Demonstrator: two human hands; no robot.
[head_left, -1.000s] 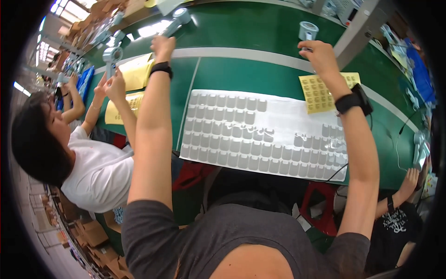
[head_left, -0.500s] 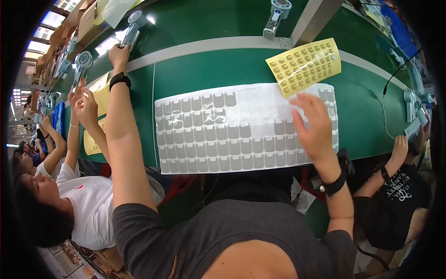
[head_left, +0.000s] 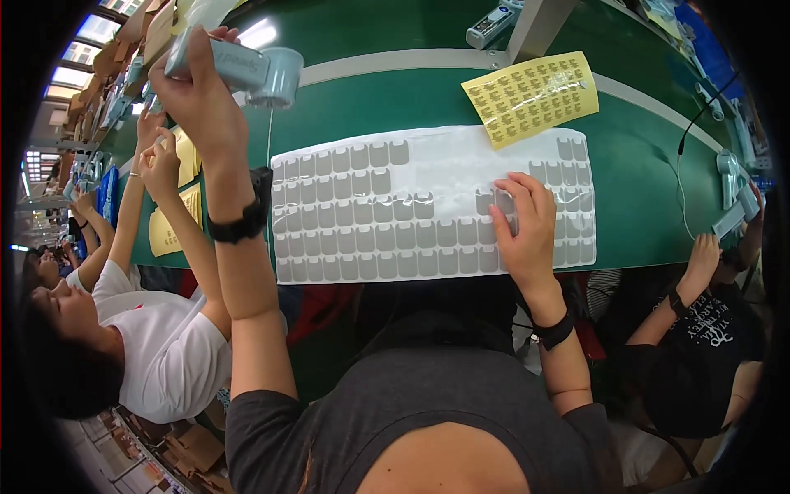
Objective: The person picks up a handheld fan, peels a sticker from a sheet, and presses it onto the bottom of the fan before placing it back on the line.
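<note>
Your left hand point(head_left: 202, 90) was raised over the far left part of the green worktop point(head_left: 642, 165), its fingers clenched around a pale grey handheld device point(head_left: 239, 66) with a round head, held clear of the surface; your right hand point(head_left: 527, 226) lay on the white sheet of grey pads point(head_left: 411, 210), fingers spread and pressing on the pads in the right-hand half of the sheet, grasping nothing that I could make out, though whether a fingertip had one pad lifted I could not tell; the sheet lay along the near edge of the worktop, with a bare strip in its upper middle where pads were missing; a yellow sheet of small labels point(head_left: 531, 97) lay just beyond it, overlapping its far right corner; judging from this, you were at the step of picking a pad off the sheet while the device waited in your other hand; the next move would call for peeling one pad cleanly by its edge without dragging its neighbours, then bringing pad and device together squarely; a co-worker's hands point(head_left: 160, 156) worked at yellow sheets toward the left edge, and another person point(head_left: 708, 255) held a similar device at the right edge
</note>
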